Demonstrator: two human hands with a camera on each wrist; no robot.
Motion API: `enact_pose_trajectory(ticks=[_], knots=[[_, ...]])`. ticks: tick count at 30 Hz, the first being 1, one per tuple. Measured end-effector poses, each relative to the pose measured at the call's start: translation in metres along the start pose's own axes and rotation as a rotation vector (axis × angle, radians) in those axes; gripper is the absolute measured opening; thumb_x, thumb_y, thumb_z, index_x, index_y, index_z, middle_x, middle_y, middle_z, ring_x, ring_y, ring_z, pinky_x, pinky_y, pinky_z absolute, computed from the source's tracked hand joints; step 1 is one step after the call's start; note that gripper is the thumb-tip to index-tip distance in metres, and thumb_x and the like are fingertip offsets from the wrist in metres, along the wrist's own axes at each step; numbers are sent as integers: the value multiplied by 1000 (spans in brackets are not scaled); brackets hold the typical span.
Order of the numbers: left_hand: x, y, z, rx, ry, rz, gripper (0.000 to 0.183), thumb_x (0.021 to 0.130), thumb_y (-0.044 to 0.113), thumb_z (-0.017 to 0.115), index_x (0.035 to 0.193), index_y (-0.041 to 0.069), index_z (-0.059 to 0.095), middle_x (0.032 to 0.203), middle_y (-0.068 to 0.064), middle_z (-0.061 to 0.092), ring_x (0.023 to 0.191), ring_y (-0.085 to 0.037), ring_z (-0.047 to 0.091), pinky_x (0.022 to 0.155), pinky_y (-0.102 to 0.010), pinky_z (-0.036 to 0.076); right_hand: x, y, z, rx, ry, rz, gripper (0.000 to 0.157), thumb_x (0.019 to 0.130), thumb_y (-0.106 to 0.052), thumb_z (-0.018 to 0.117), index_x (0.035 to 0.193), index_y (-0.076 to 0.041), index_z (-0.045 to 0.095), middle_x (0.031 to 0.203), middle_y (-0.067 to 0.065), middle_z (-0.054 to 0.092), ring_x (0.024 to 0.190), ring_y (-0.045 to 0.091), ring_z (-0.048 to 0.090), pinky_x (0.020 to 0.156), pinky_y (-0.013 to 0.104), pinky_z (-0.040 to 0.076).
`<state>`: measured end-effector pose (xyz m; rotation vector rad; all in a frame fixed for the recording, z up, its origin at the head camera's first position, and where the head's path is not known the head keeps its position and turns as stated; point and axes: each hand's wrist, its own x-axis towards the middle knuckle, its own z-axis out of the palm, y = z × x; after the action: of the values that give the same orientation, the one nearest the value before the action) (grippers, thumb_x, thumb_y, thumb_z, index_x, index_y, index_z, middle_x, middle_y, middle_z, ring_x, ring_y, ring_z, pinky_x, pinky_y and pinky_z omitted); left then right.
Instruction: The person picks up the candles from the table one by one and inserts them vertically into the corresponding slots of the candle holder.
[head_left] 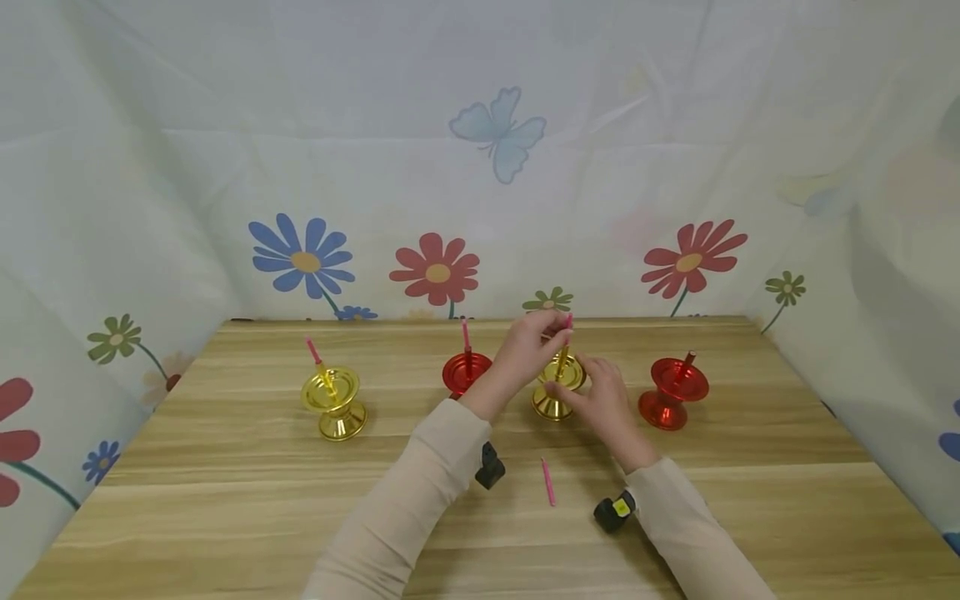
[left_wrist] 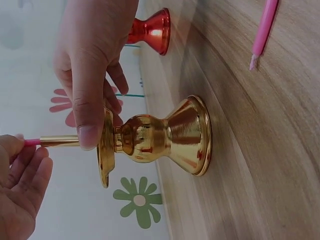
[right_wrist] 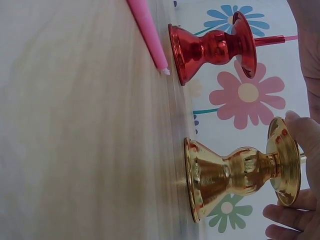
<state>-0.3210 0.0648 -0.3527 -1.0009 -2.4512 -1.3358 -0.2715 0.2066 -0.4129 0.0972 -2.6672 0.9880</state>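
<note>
My left hand (head_left: 531,340) pinches a slim pink candle (head_left: 569,321), whose lower end meets the top of the gold tube (left_wrist: 59,141) on a gold candle holder (head_left: 553,405). Below it, my right hand (head_left: 602,398) grips that holder's dish (right_wrist: 283,165), thumb on the near rim and fingers at the far side. The holder stands upright on its flared base. Nearer me, a loose pink candle (head_left: 548,482) lies on the wooden table.
To the left stand a red candle holder (head_left: 459,375) and a gold one (head_left: 342,422), each with a pink candle in its tube. Another red holder (head_left: 665,410), its tube showing no candle, stands at right. A flowered cloth (head_left: 375,167) hangs behind the table (head_left: 225,500).
</note>
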Motion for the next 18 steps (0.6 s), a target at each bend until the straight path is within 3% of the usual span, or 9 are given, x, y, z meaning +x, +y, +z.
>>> enact_pose_trajectory(ticks=[18], knots=[[-1,-3,2,61,20,28,25,93,14,60,113,1,67,103,-12,68,93,-22,67,79,-23,55,-1,-1,-1,-1,12,0,73,81,-37,74,133,7,49,130,27,52,123,40,43,102,54,38]])
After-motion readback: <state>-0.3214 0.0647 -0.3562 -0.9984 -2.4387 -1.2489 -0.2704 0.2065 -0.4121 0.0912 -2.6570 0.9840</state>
